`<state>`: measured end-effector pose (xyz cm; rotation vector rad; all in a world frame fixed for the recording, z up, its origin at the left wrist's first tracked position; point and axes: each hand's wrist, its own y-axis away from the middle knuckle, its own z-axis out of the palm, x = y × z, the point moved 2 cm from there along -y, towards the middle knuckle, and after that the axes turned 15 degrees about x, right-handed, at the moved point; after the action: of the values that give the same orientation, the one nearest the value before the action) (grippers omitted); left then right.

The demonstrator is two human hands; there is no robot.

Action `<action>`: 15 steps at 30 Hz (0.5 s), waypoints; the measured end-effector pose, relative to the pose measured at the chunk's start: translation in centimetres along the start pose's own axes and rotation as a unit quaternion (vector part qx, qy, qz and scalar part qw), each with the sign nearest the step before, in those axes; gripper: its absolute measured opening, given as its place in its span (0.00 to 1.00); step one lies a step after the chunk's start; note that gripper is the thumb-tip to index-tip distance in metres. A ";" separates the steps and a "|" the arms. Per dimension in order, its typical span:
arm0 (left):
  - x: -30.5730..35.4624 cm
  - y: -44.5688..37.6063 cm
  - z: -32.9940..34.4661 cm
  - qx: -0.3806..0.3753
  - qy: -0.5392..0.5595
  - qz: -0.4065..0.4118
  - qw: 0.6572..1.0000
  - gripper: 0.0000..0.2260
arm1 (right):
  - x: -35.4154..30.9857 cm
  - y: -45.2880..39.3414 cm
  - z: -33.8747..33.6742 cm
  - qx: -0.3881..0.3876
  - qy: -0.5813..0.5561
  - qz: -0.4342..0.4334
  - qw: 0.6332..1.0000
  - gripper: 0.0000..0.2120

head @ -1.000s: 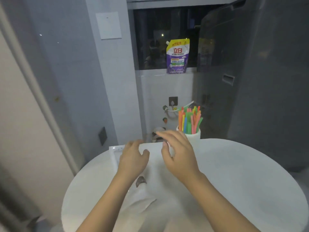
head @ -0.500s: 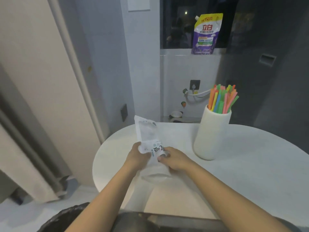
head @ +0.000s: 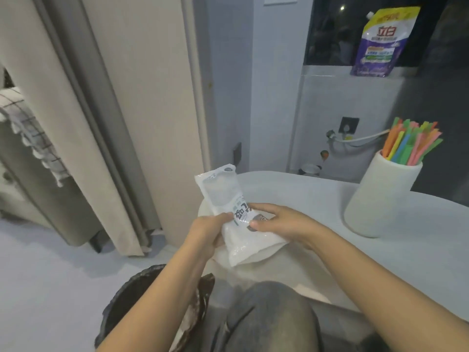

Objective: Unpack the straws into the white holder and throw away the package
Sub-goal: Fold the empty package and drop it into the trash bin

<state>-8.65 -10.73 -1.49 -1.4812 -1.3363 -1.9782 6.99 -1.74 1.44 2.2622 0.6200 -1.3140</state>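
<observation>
Partly, the black bin (head: pixel 152 303) on the floor was hidden behind the left forearm and a grey-clad knee (head: pixel 274 316), so its contents could not be made out; something pale seemed to lie at its rim. The print on the clear package (head: pixel 229 212) was blurred and partly covered by fingers. The package was held over the near edge of the white table (head: pixel 330 250), gripped at its middle by both hands: the left hand (head: pixel 205 235) was closed around its left edge, and the right hand (head: pixel 281 222) pinched it between thumb and fingers. It looked flat and emptied. The white holder (head: pixel 378 199) stood upright on the table, well to the right, and was filled with the coloured straws (head: pixel 411 143), fanned above its rim. A purple pouch (head: pixel 378 44) was seen on the window ledge.
</observation>
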 end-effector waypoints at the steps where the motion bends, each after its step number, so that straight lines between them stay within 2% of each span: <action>1: -0.3 0.4 -1.2 0.001 0.005 -0.012 1.000 0.03 | -0.4 0.4 0.6 -0.011 0.025 -0.004 1.000 0.24; 5: -1.6 1.4 -5.7 0.001 0.007 -0.041 0.999 0.06 | -2.2 1.9 3.7 -0.075 0.083 0.020 0.993 0.26; 8: -2.6 1.5 -9.5 0.039 0.011 -0.038 0.998 0.11 | -3.5 2.0 6.9 -0.116 0.144 0.014 0.983 0.21; 12: -4.0 1.1 -14.5 0.107 -0.017 0.012 0.994 0.15 | -4.9 2.2 11.8 -0.196 0.192 -0.007 0.962 0.15; 15: -5.8 0.8 -17.0 0.119 -0.083 -0.049 0.988 0.11 | -4.9 2.1 15.3 -0.242 0.244 0.005 0.939 0.19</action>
<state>-15.42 -26.65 -6.49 -1.5182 -1.6809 -1.7082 -4.37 -13.13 -0.75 2.1500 0.9741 -0.4941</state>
